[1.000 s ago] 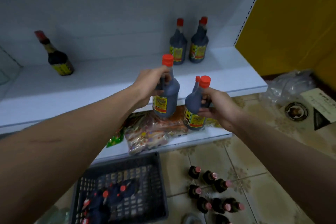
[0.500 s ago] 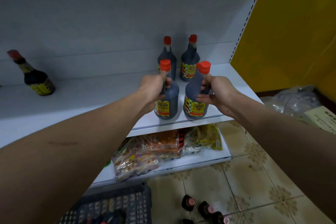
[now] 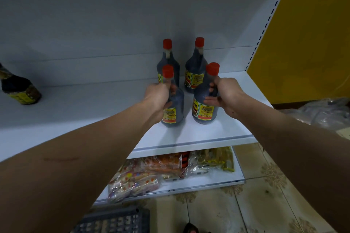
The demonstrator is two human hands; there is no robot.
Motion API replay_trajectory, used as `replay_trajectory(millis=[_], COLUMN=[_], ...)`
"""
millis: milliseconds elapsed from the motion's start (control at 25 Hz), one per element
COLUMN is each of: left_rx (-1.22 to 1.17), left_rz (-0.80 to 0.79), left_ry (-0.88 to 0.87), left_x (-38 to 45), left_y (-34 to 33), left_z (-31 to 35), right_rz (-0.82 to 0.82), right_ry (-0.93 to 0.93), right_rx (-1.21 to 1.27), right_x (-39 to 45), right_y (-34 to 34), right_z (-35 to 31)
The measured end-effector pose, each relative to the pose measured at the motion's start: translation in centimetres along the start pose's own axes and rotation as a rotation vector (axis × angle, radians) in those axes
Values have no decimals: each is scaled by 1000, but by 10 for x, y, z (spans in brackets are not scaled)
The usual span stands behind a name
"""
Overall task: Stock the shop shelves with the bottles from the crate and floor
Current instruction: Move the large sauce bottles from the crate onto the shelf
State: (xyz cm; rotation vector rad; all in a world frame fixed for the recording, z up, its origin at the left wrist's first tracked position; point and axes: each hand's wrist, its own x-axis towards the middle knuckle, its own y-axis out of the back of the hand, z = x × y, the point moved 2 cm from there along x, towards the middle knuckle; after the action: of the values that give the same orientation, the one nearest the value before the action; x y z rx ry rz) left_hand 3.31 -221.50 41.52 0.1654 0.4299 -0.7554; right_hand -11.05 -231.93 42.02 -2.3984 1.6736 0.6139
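Two dark sauce bottles with red caps and yellow labels stand on the white shelf, in front of two like bottles at the back. My left hand grips the left front bottle by its neck. Around the neck and shoulder of the right front bottle my right hand is wrapped, its lower fingers lying across the shoulder. The grey crate shows only its rim at the bottom edge.
Another dark bottle stands far left on the same shelf. Snack packets lie on the lower shelf. One bottle top shows on the tiled floor. Plastic bags lie at the right, by a yellow wall.
Both hands moved forward and set their bottles down on the shelf in front of the two back bottles. The view tilted up, so the floor bottles and crate mostly left view.
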Motion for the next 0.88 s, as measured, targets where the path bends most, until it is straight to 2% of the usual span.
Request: replay_trajectory(millis=[280,560,760,880], left_rx=[111,229,172,77], left_rz=[125,133,163,195], left_ry=[-79,-92,-99,-99], left_x=[27,32,34,34], left_y=[-11,-5,-3,-9], left_z=[12,24,18,10], right_rz=[-81,-112,-113,-77], right_ry=[4,5,-28,-51], right_rx=[-72,-164,-161,-77], right_x=[26,33,35,34], right_y=[-1,-11,-12,-12], right_z=[-10,-17,-18,-19])
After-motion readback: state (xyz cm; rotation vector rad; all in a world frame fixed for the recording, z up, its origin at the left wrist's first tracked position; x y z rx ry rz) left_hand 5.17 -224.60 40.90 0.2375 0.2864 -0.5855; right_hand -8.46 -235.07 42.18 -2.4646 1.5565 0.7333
